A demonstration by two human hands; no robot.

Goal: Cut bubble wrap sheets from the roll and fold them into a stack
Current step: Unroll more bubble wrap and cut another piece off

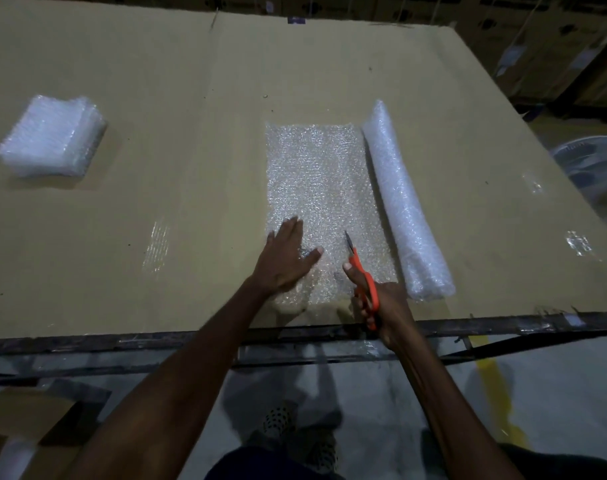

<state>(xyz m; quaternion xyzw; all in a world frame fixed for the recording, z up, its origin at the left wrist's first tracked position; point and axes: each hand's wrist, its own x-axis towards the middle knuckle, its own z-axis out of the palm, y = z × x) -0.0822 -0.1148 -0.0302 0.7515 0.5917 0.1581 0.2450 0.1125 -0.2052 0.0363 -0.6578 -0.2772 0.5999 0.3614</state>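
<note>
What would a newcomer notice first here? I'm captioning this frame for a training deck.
The orange-handled scissors, gripped in the right hand near the table's front edge, blades on the unrolled clear bubble wrap sheet. The left hand presses that sheet flat. The white bubble wrap roll lies along its right side; a folded stack of bubble wrap sits far left.

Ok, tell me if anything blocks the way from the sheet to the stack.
Nothing visible does. Only bare cardboard lies between the sheet and the stack at far left.
</note>
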